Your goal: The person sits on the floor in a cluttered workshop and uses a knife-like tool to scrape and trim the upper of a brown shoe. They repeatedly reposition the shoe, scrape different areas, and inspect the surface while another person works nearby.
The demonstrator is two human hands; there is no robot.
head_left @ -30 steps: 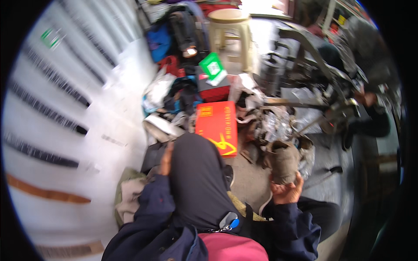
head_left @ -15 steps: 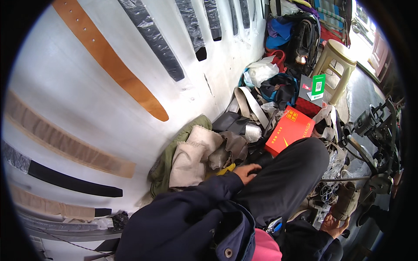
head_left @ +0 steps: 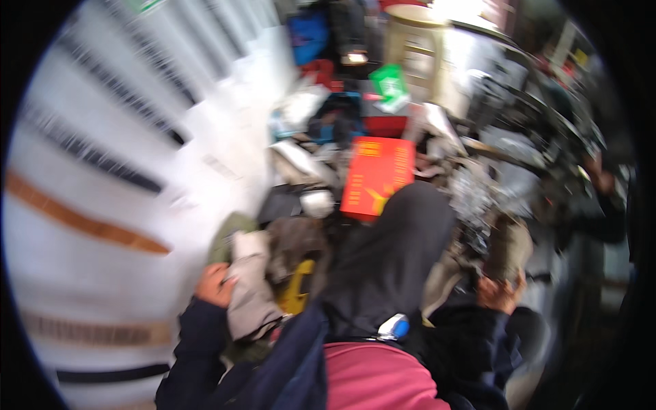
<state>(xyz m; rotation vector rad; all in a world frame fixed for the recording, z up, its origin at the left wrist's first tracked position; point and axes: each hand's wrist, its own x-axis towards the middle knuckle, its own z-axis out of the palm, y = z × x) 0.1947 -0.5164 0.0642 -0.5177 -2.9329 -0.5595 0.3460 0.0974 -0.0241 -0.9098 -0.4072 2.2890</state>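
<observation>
The picture is blurred. My left hand (head_left: pixel 215 285) is on the pale beige cloth (head_left: pixel 249 283) at lower left, its fingers curled round the edge, beside an olive cloth (head_left: pixel 232 232) and a yellow item (head_left: pixel 297 290). My right hand (head_left: pixel 499 294) grips a brown-grey fabric bundle (head_left: pixel 507 246) at lower right, by crumpled clear plastic (head_left: pixel 471 198). My raised dark-trousered knee (head_left: pixel 406 225) lies between the hands, in front of a red box (head_left: pixel 379 167).
A white wall (head_left: pixel 219 123) hung with strips runs along the left. Ahead are heaped bags (head_left: pixel 307 37), a green card (head_left: pixel 391 85) and a cream stool (head_left: pixel 413 41). Dark metal machinery (head_left: pixel 519 116) stands at right, with another person's hand (head_left: pixel 601 178) at the far right.
My left hand has moved leftward from beside my knee onto the beige cloth. My right hand keeps hold of the bundle. The view has swung about.
</observation>
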